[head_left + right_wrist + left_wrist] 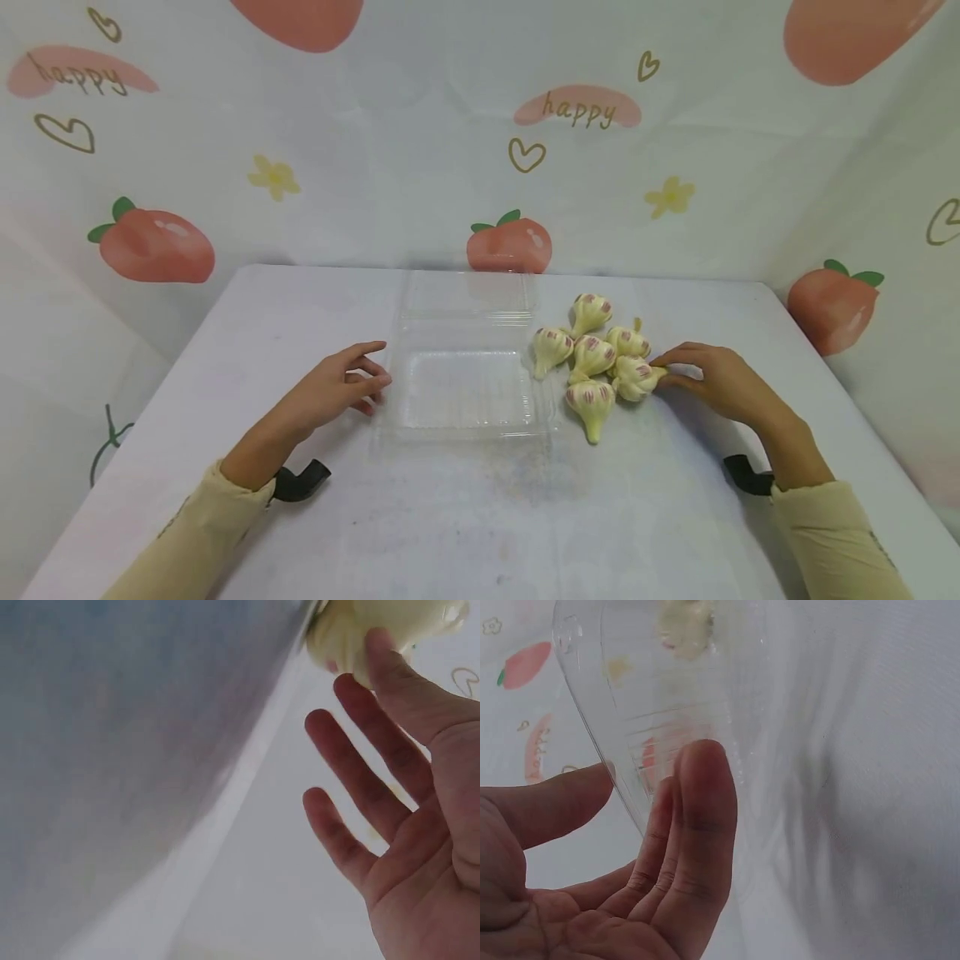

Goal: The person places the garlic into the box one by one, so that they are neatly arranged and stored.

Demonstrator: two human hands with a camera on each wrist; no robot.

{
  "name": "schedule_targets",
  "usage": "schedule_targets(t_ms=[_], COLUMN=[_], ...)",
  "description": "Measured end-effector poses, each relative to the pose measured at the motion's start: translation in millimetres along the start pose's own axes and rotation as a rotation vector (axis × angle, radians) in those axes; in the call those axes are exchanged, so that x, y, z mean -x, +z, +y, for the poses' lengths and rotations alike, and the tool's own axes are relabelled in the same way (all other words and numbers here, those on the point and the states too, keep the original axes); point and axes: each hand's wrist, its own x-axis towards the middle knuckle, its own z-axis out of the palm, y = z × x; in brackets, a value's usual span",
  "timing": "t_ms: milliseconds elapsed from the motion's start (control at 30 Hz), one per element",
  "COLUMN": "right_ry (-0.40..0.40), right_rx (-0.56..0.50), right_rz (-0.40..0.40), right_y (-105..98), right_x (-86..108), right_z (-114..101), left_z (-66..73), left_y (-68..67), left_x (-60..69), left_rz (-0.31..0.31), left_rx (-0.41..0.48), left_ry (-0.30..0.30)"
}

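Observation:
My right hand pinches the stem of a garlic bulb between thumb and forefinger; its other fingers are spread in the right wrist view. That bulb shows at the top of the same view. Several more garlic bulbs with purple streaks lie clustered beside it on the table. To their left stands a clear plastic clamshell box, its lid laid back. My left hand is at the box's left edge with fingers loosely extended. In the left wrist view the thumb lies at the clear rim; whether it touches cannot be told.
The white table reaches back to a printed cloth with peaches, hearts and flowers. A black strap piece shows by the left wrist, another by the right. A dark green cord hangs beyond the left edge.

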Motion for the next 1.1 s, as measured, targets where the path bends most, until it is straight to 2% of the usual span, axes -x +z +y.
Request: schedule_targets(t_ms=[133,267,400,533,700,967,1100], right_ry=[0.015,0.063,0.07,0.049,0.015,-0.133,-0.129], right_rx=[-0.008,-0.042,-0.075,-0.111,-0.164,-0.265,-0.276], right_rz=[0.033,0.015,0.011,-0.001,-0.028,-0.04,-0.054], right_y=[-3.8,-8.6,-14.5,-17.5,-11.8,2.6,6.0], right_x=[1.6,2.9,2.4,1.3,-2.4,-5.2,-5.2], right_z=[1.5,1.1,-2.9,-9.6,-16.7,-15.6,-16.5], left_z=[-1.8,-1.7,-1.5,-2.5,-1.5,2.0,3.0], left_y=[-0.8,-0.5,-1.1,-2.0,-1.5,-0.7,-0.3], left_x=[-0.3,-0.4,0.2,0.0,0.6,1.9,1.9], left_rz=[0.002,0.003,0.0,-0.003,0.002,-0.009,-0.012], left_rx=[0.024,0.031,0.039,0.039,0.033,0.019,0.006], left_ry=[-0.009,-0.014,-0.023,-0.018,-0.009,0.005,0.005])
